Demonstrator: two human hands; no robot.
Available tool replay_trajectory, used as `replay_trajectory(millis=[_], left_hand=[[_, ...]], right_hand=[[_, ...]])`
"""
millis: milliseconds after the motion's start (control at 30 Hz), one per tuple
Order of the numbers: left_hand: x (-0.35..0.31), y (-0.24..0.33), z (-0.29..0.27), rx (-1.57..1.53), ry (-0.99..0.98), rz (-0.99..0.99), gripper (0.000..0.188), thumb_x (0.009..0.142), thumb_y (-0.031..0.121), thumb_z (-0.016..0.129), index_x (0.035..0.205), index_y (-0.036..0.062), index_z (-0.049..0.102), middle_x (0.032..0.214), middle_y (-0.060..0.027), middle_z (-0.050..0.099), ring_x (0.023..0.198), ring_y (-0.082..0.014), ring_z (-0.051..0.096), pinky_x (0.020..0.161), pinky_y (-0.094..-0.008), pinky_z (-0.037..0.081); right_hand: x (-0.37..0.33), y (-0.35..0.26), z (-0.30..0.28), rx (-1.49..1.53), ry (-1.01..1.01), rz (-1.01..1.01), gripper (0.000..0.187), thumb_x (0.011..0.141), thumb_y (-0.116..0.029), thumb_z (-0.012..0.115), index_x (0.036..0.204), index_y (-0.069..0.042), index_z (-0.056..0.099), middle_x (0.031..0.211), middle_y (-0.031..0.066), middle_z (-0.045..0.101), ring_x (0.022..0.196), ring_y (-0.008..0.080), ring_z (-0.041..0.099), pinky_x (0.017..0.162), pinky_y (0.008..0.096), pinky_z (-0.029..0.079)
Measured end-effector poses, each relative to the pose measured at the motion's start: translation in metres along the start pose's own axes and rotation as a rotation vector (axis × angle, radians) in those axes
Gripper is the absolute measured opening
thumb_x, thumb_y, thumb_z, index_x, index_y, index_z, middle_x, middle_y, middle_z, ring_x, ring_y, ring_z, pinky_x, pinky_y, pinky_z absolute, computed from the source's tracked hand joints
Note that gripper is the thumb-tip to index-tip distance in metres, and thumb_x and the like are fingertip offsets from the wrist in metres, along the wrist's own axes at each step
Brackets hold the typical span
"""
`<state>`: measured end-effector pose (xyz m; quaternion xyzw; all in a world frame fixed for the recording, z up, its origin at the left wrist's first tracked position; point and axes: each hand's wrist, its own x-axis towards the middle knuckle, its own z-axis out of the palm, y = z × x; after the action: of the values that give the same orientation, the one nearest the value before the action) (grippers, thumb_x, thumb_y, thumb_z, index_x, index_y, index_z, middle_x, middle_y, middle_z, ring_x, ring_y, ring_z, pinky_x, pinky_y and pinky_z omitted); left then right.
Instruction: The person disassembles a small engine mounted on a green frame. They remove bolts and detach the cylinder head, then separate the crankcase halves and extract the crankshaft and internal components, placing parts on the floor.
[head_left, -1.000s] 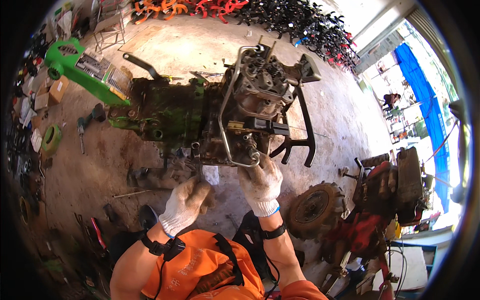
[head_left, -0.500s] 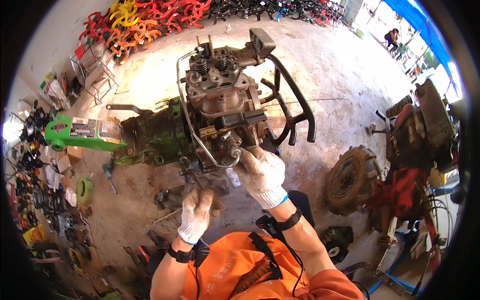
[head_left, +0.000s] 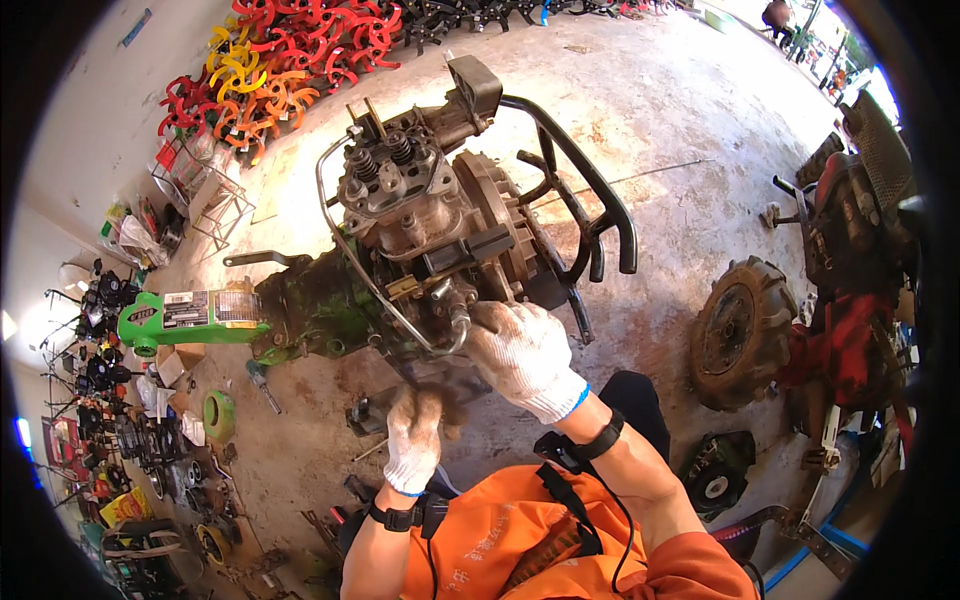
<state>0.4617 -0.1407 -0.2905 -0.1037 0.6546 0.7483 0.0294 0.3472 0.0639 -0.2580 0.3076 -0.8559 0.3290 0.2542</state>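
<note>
A greasy engine (head_left: 415, 220) stands in front of me, its valve springs (head_left: 383, 160) exposed on top. A bent metal pipe (head_left: 340, 235) runs down its side to a fitting (head_left: 459, 325) on the front. My right hand (head_left: 525, 355), in a white knitted glove, is curled against the engine beside that fitting; its fingertips are hidden. Lower and to the left, my gloved left hand (head_left: 413, 440) is closed around the lower end of a dark, slim metal bar (head_left: 402, 372) below the engine. The bar's kind is unclear.
A green arm (head_left: 200, 315) extends left from the engine; a black tubular frame (head_left: 590, 190) juts right. A machine with a treaded wheel (head_left: 735, 335) stands at right. Red, yellow and orange curved blades (head_left: 310, 45) are heaped at the back. Parts (head_left: 150, 440) clutter the left floor.
The view has shifted and tilted, so the engine appears farther left and rotated. Both hands keep nearly the same places against the engine and the bar.
</note>
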Motion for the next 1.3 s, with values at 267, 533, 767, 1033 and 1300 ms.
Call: replay_trajectory(millis=[267, 533, 767, 1033, 1300], left_hand=[[-0.001, 0.004, 0.003, 0.032, -0.019, -0.013, 0.03, 0.117, 0.029, 0.062, 0.122, 0.0, 0.065, 0.094, -0.0095, 0.076, 0.071, -0.0147, 0.063, 0.065, -0.03, 0.05], [-0.003, 0.006, 0.005, 0.095, 0.001, 0.036, 0.031, 0.116, 0.031, 0.064, 0.116, 0.0002, 0.067, 0.094, -0.0093, 0.077, 0.072, -0.0156, 0.066, 0.065, -0.0307, 0.052], [-0.003, 0.014, 0.001, 0.121, 0.057, 0.025, 0.041, 0.117, 0.039, 0.061, 0.12, -0.0011, 0.068, 0.09, -0.0068, 0.074, 0.073, -0.0149, 0.066, 0.075, -0.0339, 0.06], [-0.006, 0.012, 0.005, -0.015, 0.116, 0.128, 0.025, 0.115, 0.026, 0.066, 0.119, 0.001, 0.064, 0.097, -0.0109, 0.074, 0.083, -0.021, 0.069, 0.091, -0.0428, 0.062], [-0.002, 0.024, -0.007, -0.074, 0.174, 0.346, 0.021, 0.103, 0.003, 0.067, 0.124, 0.0059, 0.065, 0.123, -0.0084, 0.065, 0.086, -0.0172, 0.059, 0.075, -0.0325, 0.049]], right_hand=[[0.0, 0.003, -0.008, 0.108, 0.022, -0.042, 0.02, 0.088, -0.024, 0.076, 0.107, -0.016, 0.079, 0.114, 0.0064, 0.076, 0.093, 0.03, 0.075, 0.075, 0.0453, 0.06], [0.004, -0.002, -0.002, 0.073, 0.047, 0.116, 0.02, 0.089, -0.025, 0.083, 0.106, -0.015, 0.079, 0.097, 0.0072, 0.076, 0.081, 0.0336, 0.076, 0.069, 0.0452, 0.061], [-0.041, 0.022, -0.021, 0.222, 0.075, 0.113, 0.027, 0.08, -0.012, 0.091, 0.105, -0.008, 0.082, 0.098, 0.0136, 0.078, 0.083, 0.0356, 0.078, 0.071, 0.043, 0.063], [-0.106, 0.095, -0.016, 0.056, -0.577, 0.565, 0.018, 0.096, -0.026, 0.075, 0.105, -0.012, 0.081, 0.098, 0.0175, 0.079, 0.094, 0.0409, 0.076, 0.082, 0.0499, 0.06], [-0.095, 0.059, 0.014, 0.346, -0.368, 0.724, 0.026, 0.095, -0.031, 0.082, 0.112, -0.011, 0.079, 0.102, 0.0189, 0.079, 0.097, 0.04, 0.077, 0.085, 0.0485, 0.06]])
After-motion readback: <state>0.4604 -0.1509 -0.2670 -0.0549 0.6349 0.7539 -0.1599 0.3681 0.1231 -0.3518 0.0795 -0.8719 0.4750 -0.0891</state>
